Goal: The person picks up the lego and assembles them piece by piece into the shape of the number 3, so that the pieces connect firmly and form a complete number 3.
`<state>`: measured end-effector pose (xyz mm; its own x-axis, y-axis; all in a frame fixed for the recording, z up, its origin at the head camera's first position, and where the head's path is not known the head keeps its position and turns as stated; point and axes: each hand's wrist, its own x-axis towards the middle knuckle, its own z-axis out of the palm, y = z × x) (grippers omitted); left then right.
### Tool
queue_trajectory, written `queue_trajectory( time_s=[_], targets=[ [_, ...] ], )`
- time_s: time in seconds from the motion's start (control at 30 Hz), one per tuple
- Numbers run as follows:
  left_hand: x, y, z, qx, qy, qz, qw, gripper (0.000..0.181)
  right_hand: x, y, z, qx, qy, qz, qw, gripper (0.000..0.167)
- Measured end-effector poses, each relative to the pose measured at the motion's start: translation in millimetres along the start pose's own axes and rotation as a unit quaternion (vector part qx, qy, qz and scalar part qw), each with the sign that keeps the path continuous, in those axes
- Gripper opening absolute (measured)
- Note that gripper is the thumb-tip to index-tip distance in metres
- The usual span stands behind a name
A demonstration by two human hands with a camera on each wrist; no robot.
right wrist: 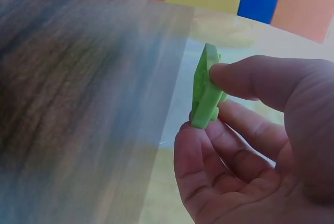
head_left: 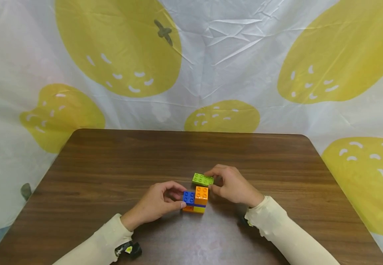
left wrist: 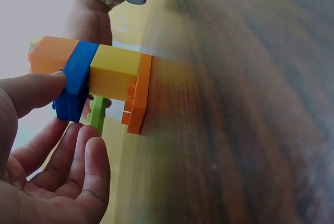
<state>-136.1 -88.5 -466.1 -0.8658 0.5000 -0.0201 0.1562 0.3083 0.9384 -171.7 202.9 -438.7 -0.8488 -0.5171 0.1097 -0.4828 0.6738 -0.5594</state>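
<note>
A stack of toy building bricks stands on the table, an orange plate (left wrist: 140, 96) at its base. Above that plate come a yellow brick (left wrist: 114, 70), a longer blue plate (head_left: 188, 197) and an orange brick (head_left: 201, 195). My left hand (head_left: 156, 200) pinches the blue plate's overhanging end between thumb and fingers. Just behind the stack, my right hand (head_left: 232, 186) pinches a thin lime-green plate (head_left: 200, 179) with studs on top. In the right wrist view, this green plate (right wrist: 207, 88) is off the table and apart from the stack.
The brown wood-grain table (head_left: 128, 158) has rounded far corners. A white curtain (head_left: 224, 66) with large yellow fruit prints hangs right behind its far edge. A dark camera (head_left: 130, 249) is strapped at the left wrist.
</note>
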Motion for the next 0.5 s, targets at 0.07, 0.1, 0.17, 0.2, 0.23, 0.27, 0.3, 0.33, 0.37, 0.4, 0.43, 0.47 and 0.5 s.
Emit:
queue_trajectory(
  time_s=[0.07,0.1,0.17,0.2,0.23,0.27,0.3,0.33,0.37,0.4,0.43,0.47,0.5],
  targets=[
    [-0.1,-0.5,0.0,-0.001,0.0,0.001,1.0,0.035,-0.9,-2.0,-1.4,0.004,0.002,-0.002,1.0,0.037],
    [-0.2,-0.8,0.0,-0.001,0.0,0.001,1.0,0.035,-1.3,-2.8,-1.9,0.005,0.003,-0.003,1.0,0.037],
    [-0.3,-0.9,-0.1,0.0,0.0,0.002,1.0,0.035,-2.1,-4.5,-3.2,0.007,0.005,-0.005,1.0,0.037],
    [-0.4,-0.9,-0.2,0.001,0.0,0.002,1.0,0.035,-2.3,-5.3,-3.8,0.008,0.006,-0.007,0.9999,0.037],
    [-0.4,-0.8,-0.3,0.002,0.0,0.002,1.0,0.035,-2.7,-6.0,-4.3,0.009,0.007,-0.008,0.9999,0.037],
    [-0.4,-0.8,-0.3,0.002,0.0,0.002,1.0,0.035,-2.9,-6.6,-4.7,0.01,0.008,-0.009,0.9999,0.037],
    [-0.4,-0.7,-0.4,0.003,0.0,0.002,1.0,0.035,-3.2,-7.0,-5.0,0.01,0.01,-0.011,0.9998,0.037],
    [-0.3,-0.6,-0.4,0.003,0.0,0.003,1.0,0.035,-3.5,-7.7,-5.4,0.012,0.011,-0.012,0.9998,0.037],
    [-0.2,-0.4,-0.4,0.003,0.0,0.003,1.0,0.035,-3.8,-8.2,-5.7,0.013,0.012,-0.013,0.9998,0.036],
    [-0.3,-0.4,-0.5,0.003,0.0,0.003,1.0,0.034,-3.8,-9.1,-5.9,0.014,0.014,-0.015,0.9997,0.036],
    [-0.3,-0.3,-0.6,0.003,0.0,0.004,1.0,0.034,-3.9,-9.8,-6.1,0.014,0.014,-0.017,0.9997,0.036],
    [-0.3,-0.2,-0.6,0.003,0.0,0.004,1.0,0.034,-4.0,-10.7,-6.4,0.015,0.015,-0.018,0.9996,0.036],
    [-0.3,-0.1,-0.6,0.004,0.0,0.005,1.0,0.034,-4.1,-11.8,-6.8,0.016,0.017,-0.02,0.9995,0.036]
  ],
)
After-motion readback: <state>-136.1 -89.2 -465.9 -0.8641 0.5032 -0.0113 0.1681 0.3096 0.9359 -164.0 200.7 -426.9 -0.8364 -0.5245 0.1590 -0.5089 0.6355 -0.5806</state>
